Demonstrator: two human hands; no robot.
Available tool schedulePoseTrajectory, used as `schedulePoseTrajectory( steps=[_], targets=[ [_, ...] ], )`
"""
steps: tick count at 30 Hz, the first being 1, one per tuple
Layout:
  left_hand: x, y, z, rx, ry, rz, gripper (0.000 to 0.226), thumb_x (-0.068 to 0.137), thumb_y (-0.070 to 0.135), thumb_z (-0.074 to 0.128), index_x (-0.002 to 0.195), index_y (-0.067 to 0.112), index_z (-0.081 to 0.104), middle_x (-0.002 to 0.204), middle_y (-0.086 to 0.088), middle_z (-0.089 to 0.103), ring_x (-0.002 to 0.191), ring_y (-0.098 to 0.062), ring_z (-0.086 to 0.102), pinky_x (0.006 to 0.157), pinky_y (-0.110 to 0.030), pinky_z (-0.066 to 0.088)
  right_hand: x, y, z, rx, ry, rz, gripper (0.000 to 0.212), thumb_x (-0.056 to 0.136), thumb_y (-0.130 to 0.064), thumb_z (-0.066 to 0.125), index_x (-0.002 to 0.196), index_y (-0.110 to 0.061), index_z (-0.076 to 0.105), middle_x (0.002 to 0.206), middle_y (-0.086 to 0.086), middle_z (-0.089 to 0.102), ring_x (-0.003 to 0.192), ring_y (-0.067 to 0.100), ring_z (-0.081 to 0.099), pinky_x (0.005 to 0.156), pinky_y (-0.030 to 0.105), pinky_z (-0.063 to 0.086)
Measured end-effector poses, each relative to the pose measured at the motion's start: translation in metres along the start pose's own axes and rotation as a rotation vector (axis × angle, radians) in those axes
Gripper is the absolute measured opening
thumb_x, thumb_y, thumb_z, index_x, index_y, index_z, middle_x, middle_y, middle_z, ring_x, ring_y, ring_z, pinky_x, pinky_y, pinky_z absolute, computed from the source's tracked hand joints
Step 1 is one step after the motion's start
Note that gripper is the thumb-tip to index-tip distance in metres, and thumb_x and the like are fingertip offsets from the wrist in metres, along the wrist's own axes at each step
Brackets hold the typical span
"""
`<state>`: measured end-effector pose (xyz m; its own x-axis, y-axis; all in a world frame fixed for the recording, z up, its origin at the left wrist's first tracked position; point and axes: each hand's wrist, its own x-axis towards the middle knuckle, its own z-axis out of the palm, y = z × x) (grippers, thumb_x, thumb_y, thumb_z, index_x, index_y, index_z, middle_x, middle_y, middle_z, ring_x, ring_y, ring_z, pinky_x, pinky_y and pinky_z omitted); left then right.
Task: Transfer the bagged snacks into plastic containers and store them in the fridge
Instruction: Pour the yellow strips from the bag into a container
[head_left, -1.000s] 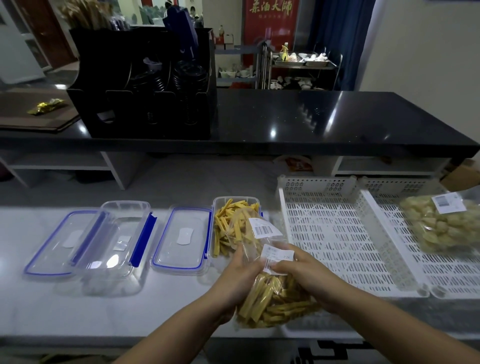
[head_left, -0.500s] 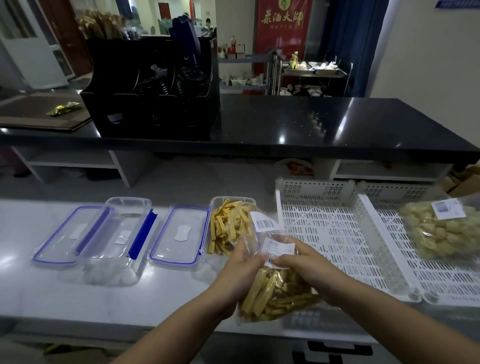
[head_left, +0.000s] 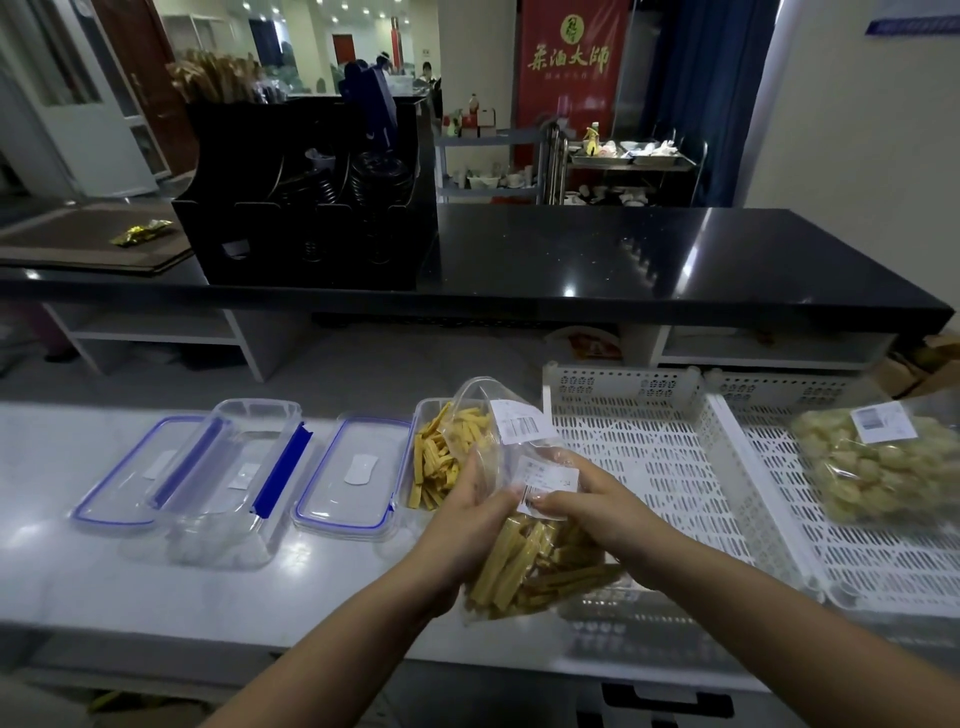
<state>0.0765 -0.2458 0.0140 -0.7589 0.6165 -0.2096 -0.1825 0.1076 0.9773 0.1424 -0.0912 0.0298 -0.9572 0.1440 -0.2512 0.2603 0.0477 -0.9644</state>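
Both hands hold a clear bag of yellow snack sticks (head_left: 540, 566) above the near edge of the white counter (head_left: 104, 587). The left hand (head_left: 467, 525) curls round the bag's left side, and the right hand (head_left: 597, 506) pinches the plastic at its upper part, beside a white label (head_left: 550, 475); the bag's neck stands up between them. Just beyond the hands, touching the far side of the bag, sits a clear container (head_left: 434, 460) already holding more yellow sticks, with an opened plastic bag (head_left: 485, 410) bearing a barcode sticker rising from its right part. To its left a blue-rimmed lid (head_left: 353, 478) lies flat on the counter. Further left is an empty clear container (head_left: 228, 483) with blue clips, resting partly on another blue-rimmed lid (head_left: 130, 483). To the right of the hands lies a white perforated tray (head_left: 670, 467), and beside it on the right a second white tray (head_left: 883, 561) carrying a bag of pale round snacks (head_left: 883, 473) with a label on top. On the far side runs a raised black counter (head_left: 649, 260) with a black organiser (head_left: 306, 208) standing on its left part.
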Motion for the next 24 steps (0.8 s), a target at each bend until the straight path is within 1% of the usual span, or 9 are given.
schedulePoseTrajectory(
  steps=[4,8,12,15,18,19,20,22,24],
  targets=[
    [0.001,0.003,-0.004,0.009,-0.002,-0.007,0.055,0.097,0.028,0.055,0.146,0.039,0.031,0.129,0.005,0.062,0.1,-0.012,0.07,0.075,-0.027,0.059,0.004,0.0,0.0,0.003,-0.022,-0.026,0.041,0.091,-0.011,0.064,0.127,-0.028,0.054,0.108,0.004,0.073,0.091,0.021,0.072,0.07,0.027,0.052],
    [0.009,0.009,-0.011,0.017,0.007,0.027,0.064,0.094,0.031,0.061,0.147,0.045,0.028,0.135,0.002,0.059,0.108,-0.018,0.068,0.088,-0.039,0.058,0.008,-0.007,-0.003,0.025,-0.019,-0.066,0.039,0.091,-0.012,0.065,0.122,-0.031,0.053,0.103,0.007,0.073,0.083,0.021,0.073,0.064,0.024,0.054],
    [0.019,0.026,-0.017,0.062,0.014,0.056,0.077,0.092,0.028,0.064,0.15,0.046,0.016,0.138,0.003,0.056,0.111,-0.016,0.065,0.087,-0.033,0.057,0.015,-0.019,-0.008,-0.005,0.007,-0.129,0.041,0.088,-0.013,0.068,0.123,-0.029,0.054,0.107,0.006,0.07,0.087,0.021,0.072,0.067,0.028,0.058],
    [0.027,0.038,-0.025,0.097,0.043,0.068,0.102,0.081,0.037,0.074,0.151,0.047,0.002,0.141,0.005,0.052,0.122,-0.02,0.057,0.1,-0.042,0.049,0.023,-0.027,-0.012,-0.009,0.038,-0.194,0.058,0.084,-0.011,0.073,0.132,-0.032,0.048,0.117,0.001,0.066,0.093,0.017,0.071,0.075,0.032,0.06],
    [0.036,0.046,-0.034,0.062,0.086,0.006,0.14,0.052,0.05,0.091,0.155,0.029,-0.001,0.146,-0.002,0.047,0.127,-0.024,0.053,0.107,-0.047,0.043,0.031,-0.034,-0.016,-0.012,0.047,-0.241,0.082,0.079,-0.005,0.077,0.143,-0.037,0.037,0.123,-0.002,0.063,0.103,0.017,0.068,0.078,0.031,0.059],
    [0.04,0.047,-0.038,0.044,0.076,-0.006,0.14,0.047,0.05,0.094,0.155,0.025,0.009,0.144,-0.005,0.051,0.124,-0.025,0.057,0.106,-0.047,0.045,0.034,-0.038,-0.017,-0.023,0.049,-0.249,0.085,0.078,-0.003,0.076,0.144,-0.038,0.035,0.122,-0.003,0.063,0.104,0.016,0.067,0.077,0.03,0.059],
    [0.043,0.049,-0.042,0.035,0.051,-0.002,0.128,0.049,0.045,0.095,0.152,0.021,0.023,0.138,-0.007,0.057,0.119,-0.026,0.06,0.103,-0.048,0.047,0.037,-0.041,-0.019,-0.038,0.05,-0.254,0.088,0.077,-0.001,0.077,0.146,-0.037,0.034,0.122,-0.004,0.063,0.106,0.014,0.066,0.078,0.03,0.059],
    [0.044,0.056,-0.047,0.022,0.004,0.043,0.091,0.06,0.03,0.092,0.137,0.01,0.048,0.123,-0.007,0.068,0.111,-0.026,0.066,0.1,-0.05,0.05,0.043,-0.045,-0.021,-0.059,0.045,-0.264,0.094,0.073,-0.004,0.081,0.148,-0.035,0.032,0.122,-0.005,0.063,0.109,0.013,0.065,0.082,0.032,0.059],
    [0.046,0.06,-0.05,0.01,0.005,0.091,0.066,0.065,0.022,0.087,0.125,0.011,0.06,0.114,-0.008,0.072,0.107,-0.026,0.068,0.098,-0.049,0.051,0.049,-0.048,-0.02,-0.056,0.043,-0.266,0.098,0.071,-0.009,0.084,0.149,-0.035,0.031,0.124,-0.006,0.063,0.109,0.011,0.064,0.078,0.029,0.059]
  ],
)
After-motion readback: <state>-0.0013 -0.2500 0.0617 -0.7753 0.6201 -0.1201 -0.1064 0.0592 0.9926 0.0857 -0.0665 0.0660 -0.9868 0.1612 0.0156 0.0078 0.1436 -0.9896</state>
